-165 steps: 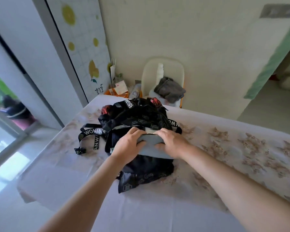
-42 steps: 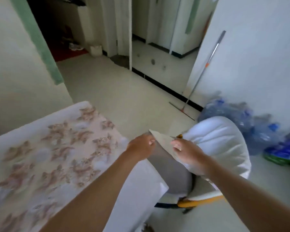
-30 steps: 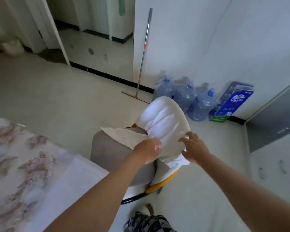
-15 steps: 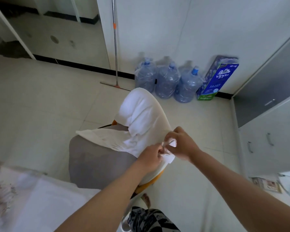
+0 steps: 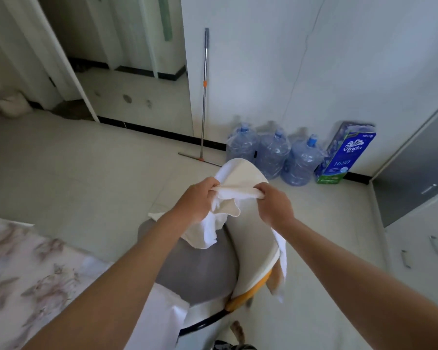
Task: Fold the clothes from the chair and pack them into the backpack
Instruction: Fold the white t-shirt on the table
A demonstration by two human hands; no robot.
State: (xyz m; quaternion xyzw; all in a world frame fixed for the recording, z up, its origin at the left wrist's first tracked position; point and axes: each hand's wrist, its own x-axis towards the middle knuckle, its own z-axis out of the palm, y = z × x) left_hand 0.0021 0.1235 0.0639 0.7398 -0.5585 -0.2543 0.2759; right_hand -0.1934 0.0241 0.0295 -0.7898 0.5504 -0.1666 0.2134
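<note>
Head view, garment pick-up. The left grip (image 5: 200,202) and the right grip (image 5: 273,204) each close their fingers round one end of a white garment (image 5: 234,193). The cloth runs bunched and roughly level between them. It is held raised over the top of the chair (image 5: 253,238). This two-point hold, with the grips set apart, probably serves to find an edge and spread the cloth flat for folding.

Loose folds hang below the left grip, toward the grey seat. A further white length trails below the right grip, down the outer edge of the backrest. Whether it belongs to the same piece cannot be told. If it does, it may catch on the chair frame as the cloth comes away.

The surface (image 5: 36,269), under a floral cloth, lies below and to the left of the left grip. It would serve as the place for folding. The backpack is out of view, so packing is judged not yet begun for this piece.

Beyond the grips, against the wall, stand water bottles (image 5: 271,152), a long-handled floor squeegee (image 5: 204,97) and a tissue pack (image 5: 347,154).
</note>
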